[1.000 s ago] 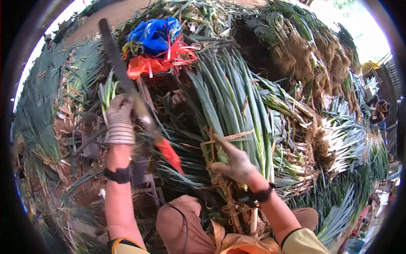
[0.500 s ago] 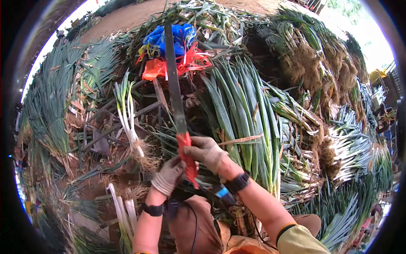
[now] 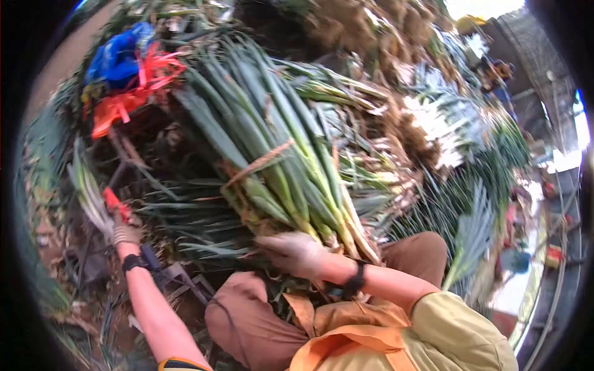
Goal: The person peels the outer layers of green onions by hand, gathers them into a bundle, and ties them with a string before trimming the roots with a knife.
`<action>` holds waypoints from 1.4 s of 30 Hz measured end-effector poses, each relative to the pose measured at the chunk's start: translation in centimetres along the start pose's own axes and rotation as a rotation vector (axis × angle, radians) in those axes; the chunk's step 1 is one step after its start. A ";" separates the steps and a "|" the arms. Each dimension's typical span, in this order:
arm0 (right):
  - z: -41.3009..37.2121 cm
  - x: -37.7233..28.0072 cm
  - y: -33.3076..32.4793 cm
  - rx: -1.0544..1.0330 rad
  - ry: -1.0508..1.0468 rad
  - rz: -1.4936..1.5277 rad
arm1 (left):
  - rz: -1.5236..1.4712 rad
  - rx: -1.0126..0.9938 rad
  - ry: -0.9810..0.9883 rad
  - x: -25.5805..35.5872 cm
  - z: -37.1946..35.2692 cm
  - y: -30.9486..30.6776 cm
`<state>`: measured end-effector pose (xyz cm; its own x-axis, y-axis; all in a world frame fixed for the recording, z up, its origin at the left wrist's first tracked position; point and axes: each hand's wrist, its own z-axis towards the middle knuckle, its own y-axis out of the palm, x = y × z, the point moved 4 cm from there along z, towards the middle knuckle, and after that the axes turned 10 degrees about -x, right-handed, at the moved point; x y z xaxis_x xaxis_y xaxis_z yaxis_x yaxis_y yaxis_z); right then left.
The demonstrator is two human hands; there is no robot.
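My left hand (image 3: 127,230), in a pale knit glove, has reached out to the left and is closed on the red-wrapped handle (image 3: 116,204) of the knife. The knife's blade does not show clearly. Beside that hand lie a few leeks (image 3: 85,185) with white stems. My right hand (image 3: 294,253), gloved too and blurred by motion, is at the lower end of a big bundle of leeks (image 3: 272,148). A dry leaf strip (image 3: 260,162) lies across this bundle, which slants down toward my knees.
Blue netting (image 3: 120,55) and red plastic strips (image 3: 145,86) lie at the upper left. More leeks (image 3: 436,127) with white stems are heaped to the right, and brown roots (image 3: 365,28) hang at the back. A metal frame (image 3: 176,278) stands low at the left.
My view has swung right. The knife, earlier upright before me at both hands, is now off to the left in my left hand. My right hand has left it and moved to the bundle's lower end.
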<state>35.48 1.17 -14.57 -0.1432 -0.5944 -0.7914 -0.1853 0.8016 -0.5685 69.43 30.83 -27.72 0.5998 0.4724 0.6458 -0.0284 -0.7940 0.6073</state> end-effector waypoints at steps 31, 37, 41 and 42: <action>-18.4 6.6 -3.3 0.004 0.504 0.290 | 0.430 -0.430 -0.155 -5.7 -19.2 23.6; -19.2 6.4 0.7 0.196 0.221 0.346 | 0.417 -0.458 -0.589 -28.9 -30.5 27.3; -22.3 5.4 1.6 0.212 0.243 0.335 | 0.034 -0.292 -0.723 -36.9 -34.1 25.0; -23.2 5.3 2.1 0.226 0.305 0.250 | 0.034 -0.293 -0.715 -37.1 -34.6 25.1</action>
<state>11.82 -1.79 -14.75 -0.4428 -0.3458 -0.8272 0.1031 0.8969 -0.4301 18.80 6.63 -20.41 0.9626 0.0090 0.2709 -0.2066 -0.6227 0.7547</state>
